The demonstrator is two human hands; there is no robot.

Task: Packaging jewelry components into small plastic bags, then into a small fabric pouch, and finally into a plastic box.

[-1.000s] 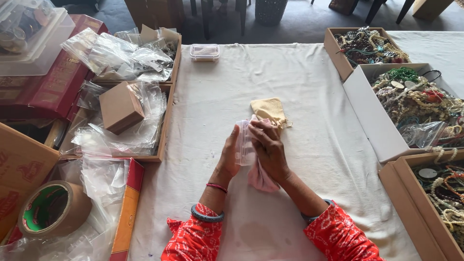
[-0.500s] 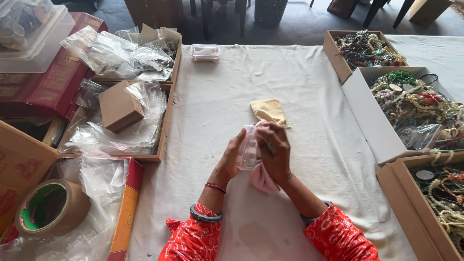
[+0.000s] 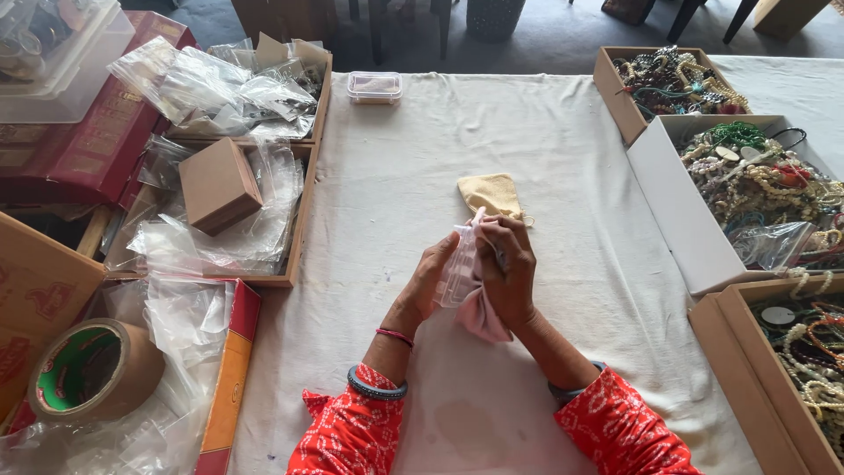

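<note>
Both hands meet over the middle of the white tablecloth (image 3: 563, 176). My left hand (image 3: 428, 283) grips the left edge of a small clear plastic zip bag (image 3: 461, 266). My right hand (image 3: 508, 268) holds a pink cloth pouch (image 3: 484, 317) against the bag, with the pouch's lower end hanging below my fingers. A yellow cloth pouch (image 3: 491, 193) lies flat on the cloth just beyond my hands, untouched.
Open boxes of bead necklaces (image 3: 756, 180) line the right side. On the left, wooden trays hold clear plastic bags (image 3: 220, 97) and a small brown cardboard box (image 3: 218, 183). A roll of brown tape (image 3: 92, 369) sits at lower left. A small clear lidded container (image 3: 374, 86) stands at the far edge.
The hands have shifted slightly and turned the clear bag more upright, with the pink pouch drawn closer against it. The yellow pouch has not moved.
</note>
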